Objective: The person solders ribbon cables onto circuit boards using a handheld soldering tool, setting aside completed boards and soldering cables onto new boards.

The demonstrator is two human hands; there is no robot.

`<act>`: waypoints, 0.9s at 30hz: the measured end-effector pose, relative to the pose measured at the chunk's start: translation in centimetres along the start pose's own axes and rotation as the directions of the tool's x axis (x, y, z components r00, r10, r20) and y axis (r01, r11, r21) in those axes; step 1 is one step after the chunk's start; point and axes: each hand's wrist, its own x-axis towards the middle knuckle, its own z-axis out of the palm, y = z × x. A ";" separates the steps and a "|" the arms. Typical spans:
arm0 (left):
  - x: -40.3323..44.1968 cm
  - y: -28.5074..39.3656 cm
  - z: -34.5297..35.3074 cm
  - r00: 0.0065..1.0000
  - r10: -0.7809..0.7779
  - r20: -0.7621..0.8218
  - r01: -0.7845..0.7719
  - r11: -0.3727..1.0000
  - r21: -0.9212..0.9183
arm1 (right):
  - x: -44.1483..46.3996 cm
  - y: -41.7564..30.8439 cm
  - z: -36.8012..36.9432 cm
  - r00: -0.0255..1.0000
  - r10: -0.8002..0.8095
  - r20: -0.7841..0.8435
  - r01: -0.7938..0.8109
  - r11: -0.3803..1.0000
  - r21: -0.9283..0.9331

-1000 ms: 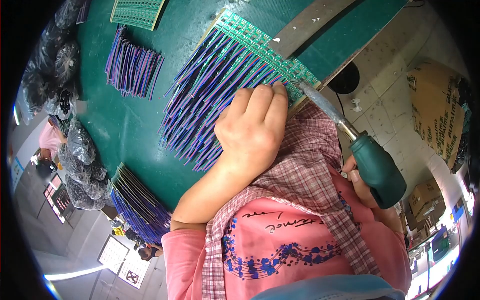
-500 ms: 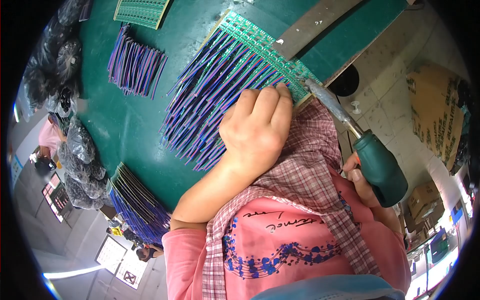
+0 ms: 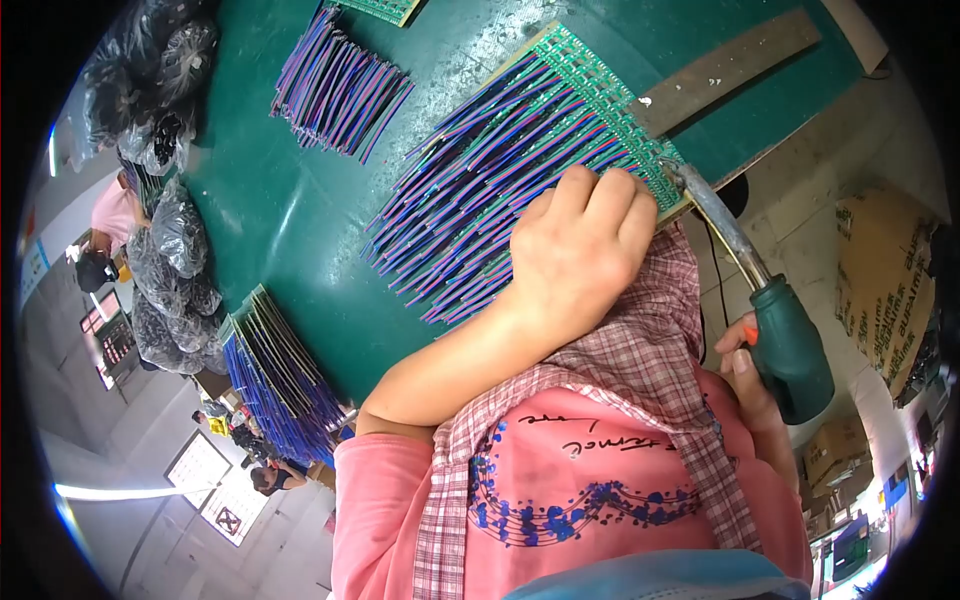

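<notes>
A green circuit board panel [image 3: 625, 115] lies on the table, with rows of blue, purple and red wires [image 3: 480, 190] fanning out from it. Over the wires near the panel's close end rests my left hand [image 3: 585, 245], fingers curled and closed; its fingertips are hidden, so what they grip cannot be made out. My right hand [image 3: 745, 365] is wrapped round the green handle of a soldering iron [image 3: 790, 350]. The iron's metal tip meets the panel's near right corner, just beyond my left fingers. A flat metal bar [image 3: 735, 75] lies against the panel's far side.
A bundle of loose wires [image 3: 340, 85] lies on the green table [image 3: 270, 210], near another panel [image 3: 385, 8]. Wired boards [image 3: 280, 375] are stacked at the left edge, beside black plastic bags [image 3: 175, 270]. A cardboard box [image 3: 885, 290] stands at right on the floor. Other people sit further off.
The whole view has shifted, so the table things appear further right and slightly higher. The iron stays at the panel's corner, and my left hand keeps its closed pose on the wires.
</notes>
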 end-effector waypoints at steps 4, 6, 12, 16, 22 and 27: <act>0.5 -3.5 -1.8 0.976 -0.060 -0.207 0.059 0.998 -0.011 | -0.6 2.0 -1.4 0.992 -0.110 0.063 0.116 0.988 -0.101; 0.8 -7.7 -3.3 0.916 -0.290 -0.276 0.319 0.946 0.065 | -0.6 1.3 -1.3 0.992 -0.116 0.051 0.120 0.988 -0.098; 0.2 -14.4 -2.7 0.918 -0.368 -0.148 0.396 0.862 0.316 | 0.5 0.5 -0.4 0.995 -0.093 0.028 0.095 0.994 -0.060; 0.1 -15.7 -3.0 0.889 -0.416 -0.194 0.429 0.903 0.030 | 1.0 1.5 -1.4 0.940 -0.295 0.170 0.324 0.929 -0.180; 0.7 -5.8 -5.0 0.840 -0.539 0.069 0.460 0.639 -0.616 | 0.1 1.3 -1.4 0.986 -0.105 0.133 0.115 0.991 -0.071; 0.7 -0.8 -2.0 0.986 -0.165 0.005 0.149 0.881 -0.450 | -0.9 1.7 -1.2 0.990 -0.101 0.100 0.126 0.946 -0.299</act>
